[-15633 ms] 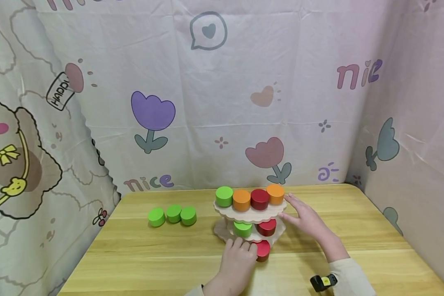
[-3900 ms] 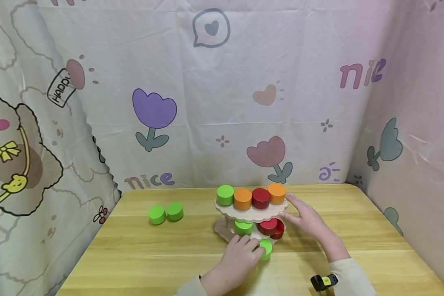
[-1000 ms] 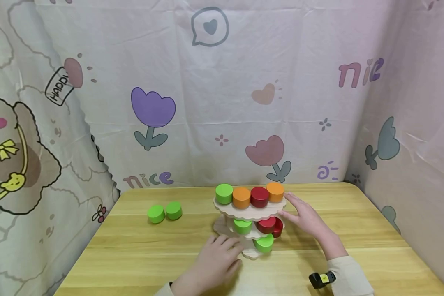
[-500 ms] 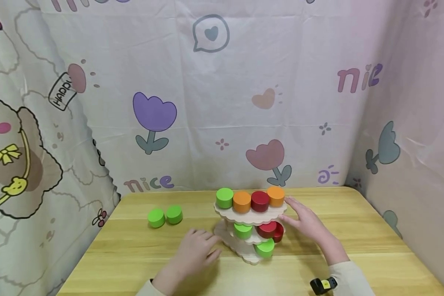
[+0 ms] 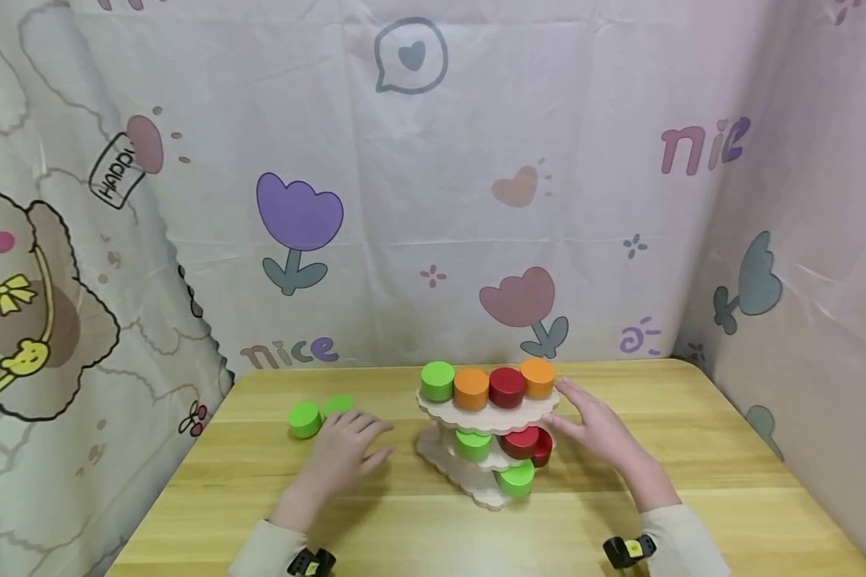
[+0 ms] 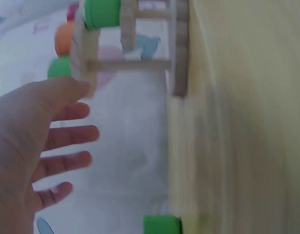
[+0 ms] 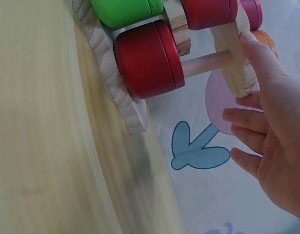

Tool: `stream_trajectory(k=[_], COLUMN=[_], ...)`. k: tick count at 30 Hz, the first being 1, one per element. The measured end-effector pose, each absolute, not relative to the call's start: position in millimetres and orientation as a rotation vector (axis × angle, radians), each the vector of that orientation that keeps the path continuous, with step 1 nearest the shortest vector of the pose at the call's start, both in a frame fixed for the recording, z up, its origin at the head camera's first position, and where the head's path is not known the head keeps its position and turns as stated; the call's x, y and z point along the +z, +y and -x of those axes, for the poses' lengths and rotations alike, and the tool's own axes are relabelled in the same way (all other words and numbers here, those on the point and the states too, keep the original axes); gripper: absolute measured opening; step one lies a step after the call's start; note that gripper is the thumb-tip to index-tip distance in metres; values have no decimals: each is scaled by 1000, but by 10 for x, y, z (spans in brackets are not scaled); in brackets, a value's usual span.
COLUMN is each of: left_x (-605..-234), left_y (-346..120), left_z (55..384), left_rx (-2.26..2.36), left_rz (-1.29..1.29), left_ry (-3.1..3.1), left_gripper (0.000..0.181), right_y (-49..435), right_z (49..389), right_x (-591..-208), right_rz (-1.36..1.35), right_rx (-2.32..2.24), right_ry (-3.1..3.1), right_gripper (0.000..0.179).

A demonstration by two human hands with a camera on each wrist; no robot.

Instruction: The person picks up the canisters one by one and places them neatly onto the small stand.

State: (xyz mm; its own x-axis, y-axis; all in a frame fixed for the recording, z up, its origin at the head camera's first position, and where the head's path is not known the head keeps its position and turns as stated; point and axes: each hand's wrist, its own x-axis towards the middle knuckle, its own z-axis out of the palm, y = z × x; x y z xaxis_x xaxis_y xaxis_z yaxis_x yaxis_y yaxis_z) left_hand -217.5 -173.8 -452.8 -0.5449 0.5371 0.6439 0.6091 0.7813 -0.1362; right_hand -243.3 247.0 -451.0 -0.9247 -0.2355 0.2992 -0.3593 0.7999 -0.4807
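A pale wooden tiered stand [image 5: 476, 413] with scalloped shelves carries short round blocks in green, orange and red. My right hand [image 5: 602, 429] holds the right edge of its top shelf, thumb in front and fingers behind. In the right wrist view a red block [image 7: 147, 61] with a seam sits on the lowest shelf, next to a green block [image 7: 125, 9]. My left hand [image 5: 342, 453] is left of the stand with fingers spread, holding nothing. Just beyond its fingertips, a green block [image 5: 339, 405] is partly hidden by them. Another green block [image 5: 305, 419] lies to its left.
The wooden table [image 5: 216, 497] runs back to a printed cloth [image 5: 418, 200], which also hangs along both sides. A black wrist camera [image 5: 629, 551] sits on the right sleeve, another black camera [image 5: 312, 562] on the left.
A green block now sits low on the stand; earlier the left hand held it, and before that a red one. The left hand has moved left toward the loose green blocks. The right hand stays put.
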Motion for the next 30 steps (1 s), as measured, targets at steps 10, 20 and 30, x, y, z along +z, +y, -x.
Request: stream_trajectory(k=[10, 20, 30], left_x=[-4619, -4704, -4717], left_y=[-2073, -2467, -2765], left_z=[2333, 2408, 2399], left_rx=[-161, -197, -203], left_rz=[786, 655, 356], left_ry=[-2217, -2228, -2490], left_gripper=[33, 33, 39], right_y=[2447, 2451, 2446], right_z=[2432, 2417, 2418], right_x=[-4486, -4489, -4473], right_rz=[-456, -446, -444], right_rx=[797, 797, 799], right_ry=[-2770, -2779, -2780], right_gripper=[74, 74, 74])
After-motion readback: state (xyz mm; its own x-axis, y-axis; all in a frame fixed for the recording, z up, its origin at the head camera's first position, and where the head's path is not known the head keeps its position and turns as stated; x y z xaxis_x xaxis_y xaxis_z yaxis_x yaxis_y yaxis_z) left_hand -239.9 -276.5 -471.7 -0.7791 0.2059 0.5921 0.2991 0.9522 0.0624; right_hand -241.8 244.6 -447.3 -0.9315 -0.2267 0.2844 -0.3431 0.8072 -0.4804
